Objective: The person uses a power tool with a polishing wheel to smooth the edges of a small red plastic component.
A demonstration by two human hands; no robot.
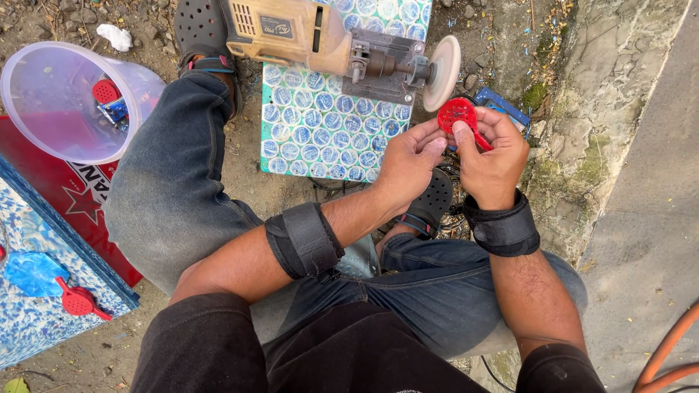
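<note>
Hands meet just below the buffing wheel of a tan power tool, which lies across a patterned slab of blue-and-white circles; that wheel serves as the landmark for everything else. Right hand sits directly beneath the wheel, its fingers curled shut around the handle of a small red perforated disc piece, the thumb pressed onto the disc face; the disc's upper rim lies just under the wheel's edge, whether touching it I cannot tell. Left hand comes in from the lower left of the wheel; its fingertips are drawn together and pinch the disc's left edge, so both hands clamp the same red piece. Each forearm carries a black strap, the left one well down and left of the wheel, the right one below it. Under the right hand, close to the wheel's lower right, a blue flat object pokes out. Far to the left of the wheel stands a clear plastic bucket holding red and blue bits; further down and left lies a speckled blue board bearing a red paddle-shaped piece and a blue blob. Person wears jeans and dark perforated sandals, one of them left of the tool body.
</note>
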